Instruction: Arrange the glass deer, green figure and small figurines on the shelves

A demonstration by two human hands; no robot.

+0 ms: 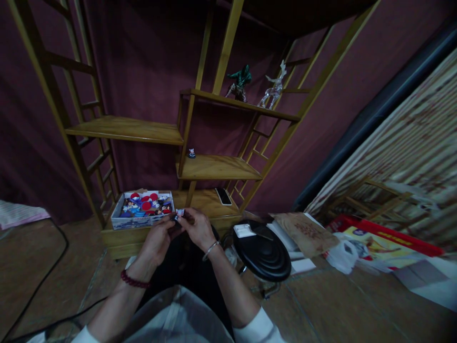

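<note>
My left hand [159, 238] and my right hand [198, 227] meet in front of me, both pinching one small figurine [179, 213] with a pale top. A red bead bracelet circles my left wrist and a silver bangle my right. Just beyond the hands, a white box [117, 220] full of several small red and blue figurines rests on the bottom board of a wooden shelf unit [200, 202]. One tiny figurine [192, 153] stands on the middle shelf.
A green figure [239, 82] and a clear glass deer [274, 87] stand on the upper shelf. A phone [223, 196] lies on the bottom board. A black round stool [262, 252] with a white item stands to my right, beside papers, bags and red boxes [382, 240]. Cables cross the floor left.
</note>
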